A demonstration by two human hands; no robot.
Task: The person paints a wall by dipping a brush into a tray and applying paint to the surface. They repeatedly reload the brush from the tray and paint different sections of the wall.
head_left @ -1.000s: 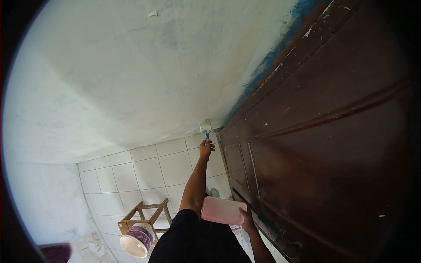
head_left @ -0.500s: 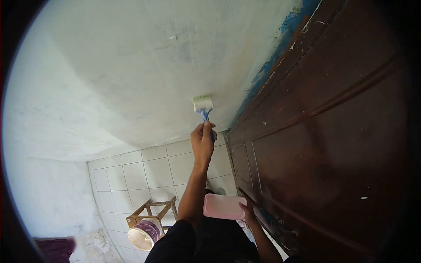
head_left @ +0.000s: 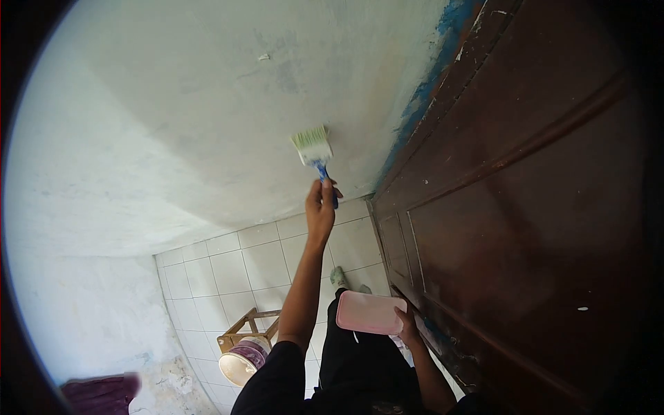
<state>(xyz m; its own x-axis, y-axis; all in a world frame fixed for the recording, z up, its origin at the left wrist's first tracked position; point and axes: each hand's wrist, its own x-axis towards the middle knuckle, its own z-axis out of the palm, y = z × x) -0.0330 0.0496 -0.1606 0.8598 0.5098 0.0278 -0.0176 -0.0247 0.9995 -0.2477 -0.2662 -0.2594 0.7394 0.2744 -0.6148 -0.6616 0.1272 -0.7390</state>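
My left hand [head_left: 321, 207] reaches forward, fingers closed around the blue handle of a wide paintbrush [head_left: 313, 146]. The brush's bristles point up and look pale green-white. They are at the pale, patchily painted wall [head_left: 228, 104]; whether they touch it cannot be told. Low on the right, my right hand [head_left: 406, 323] grips the right end of a pink plastic container [head_left: 366, 312] in front of my body. The container's inside looks whitish.
A brown wooden door [head_left: 526, 207] stands close on my right, with a blue-painted strip [head_left: 429, 83] beside it. A white-and-purple bucket [head_left: 242, 363] is by a wooden stool [head_left: 245, 325] on the tiled floor [head_left: 266, 263]. Dark purple cloth [head_left: 100, 394] shows lower left.
The paintbrush in my left hand has moved slightly up and left along the wall, tilting left. The container appears shifted right and up, and the view has turned slightly.
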